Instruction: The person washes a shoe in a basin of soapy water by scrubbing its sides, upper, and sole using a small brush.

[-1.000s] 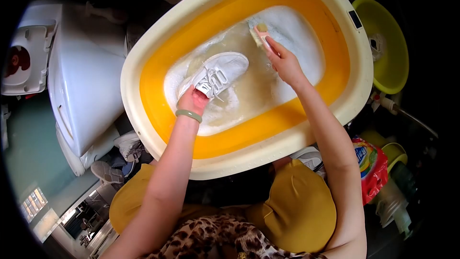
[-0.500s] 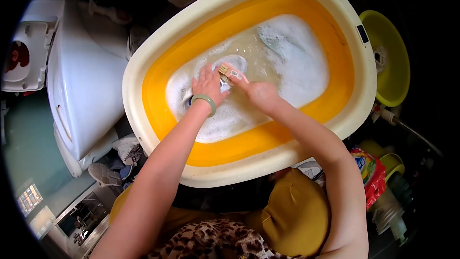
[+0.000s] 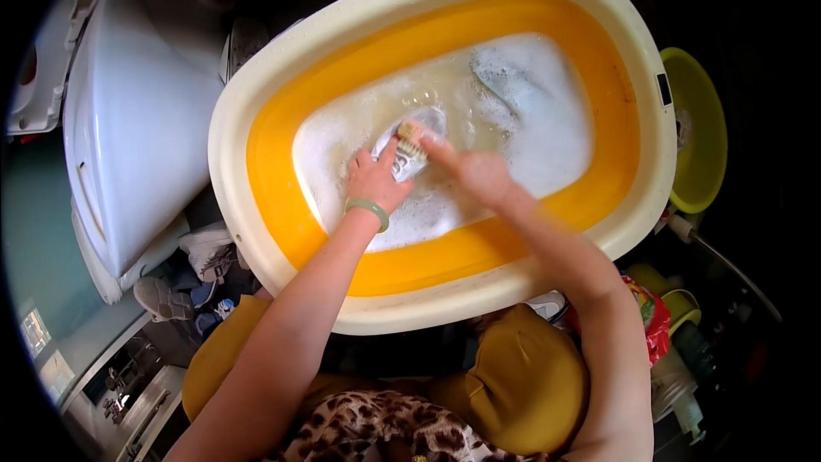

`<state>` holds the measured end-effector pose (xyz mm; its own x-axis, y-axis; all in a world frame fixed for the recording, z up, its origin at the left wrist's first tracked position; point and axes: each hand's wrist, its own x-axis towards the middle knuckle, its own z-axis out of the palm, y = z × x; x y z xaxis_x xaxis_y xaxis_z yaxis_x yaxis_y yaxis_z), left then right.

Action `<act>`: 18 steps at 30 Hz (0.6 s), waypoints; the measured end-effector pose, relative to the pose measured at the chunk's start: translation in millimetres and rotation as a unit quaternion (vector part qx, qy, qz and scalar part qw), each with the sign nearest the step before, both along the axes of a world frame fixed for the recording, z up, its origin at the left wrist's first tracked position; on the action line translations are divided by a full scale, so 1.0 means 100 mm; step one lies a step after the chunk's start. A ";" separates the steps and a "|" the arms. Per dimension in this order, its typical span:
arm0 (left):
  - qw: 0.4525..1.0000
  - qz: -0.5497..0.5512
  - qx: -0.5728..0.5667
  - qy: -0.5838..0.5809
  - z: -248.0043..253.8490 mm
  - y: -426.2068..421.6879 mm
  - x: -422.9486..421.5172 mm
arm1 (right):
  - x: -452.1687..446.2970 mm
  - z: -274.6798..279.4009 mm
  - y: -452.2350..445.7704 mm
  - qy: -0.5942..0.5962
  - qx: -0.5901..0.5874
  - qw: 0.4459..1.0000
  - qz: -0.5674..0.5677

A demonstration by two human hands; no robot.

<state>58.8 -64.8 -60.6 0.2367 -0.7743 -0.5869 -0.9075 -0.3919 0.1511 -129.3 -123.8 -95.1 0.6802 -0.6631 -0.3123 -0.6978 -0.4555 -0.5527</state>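
A white shoe point(image 3: 434, 118) lies in the soapy water, its laced front partly covered by hands and brush. My left hand point(image 3: 378, 183), with a green bangle at the wrist, grips the shoe's near left side, fingers along its edge. In my right hand point(image 3: 477, 173) is a scrub brush point(image 3: 412, 132) with a pinkish back and pale bristles, pressed against the shoe's top. The right hand is slightly blurred. Both hands are inside the yellow-lined tub point(image 3: 224, 111) with a cream rim.
Something greenish point(image 3: 496, 90) lies half under foam at the tub's far right. A lime-green basin point(image 3: 705, 137) stands beyond the right rim. Other shoes point(image 3: 162, 298) sit on the floor at left, by a white toilet point(image 3: 137, 120). A red packet point(image 3: 654, 325) is at lower right.
The shoe has turned and come further above the foam, showing more of its top. My left hand has shifted slightly down, and the brush now lies across the shoe's upper. The camera view has shifted slightly.
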 end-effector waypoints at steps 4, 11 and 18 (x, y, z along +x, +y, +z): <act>0.999 0.024 -0.004 0.029 0.00 -0.01 0.00 | 0.05 0.01 -0.13 0.033 -0.075 0.997 0.010; 0.999 -0.010 -0.003 0.038 -0.01 0.08 0.03 | -0.04 0.12 0.08 0.029 -0.019 0.999 0.041; 0.999 -0.009 -0.004 0.047 0.08 0.16 0.06 | -0.15 0.23 -0.22 0.110 -0.006 0.992 -0.054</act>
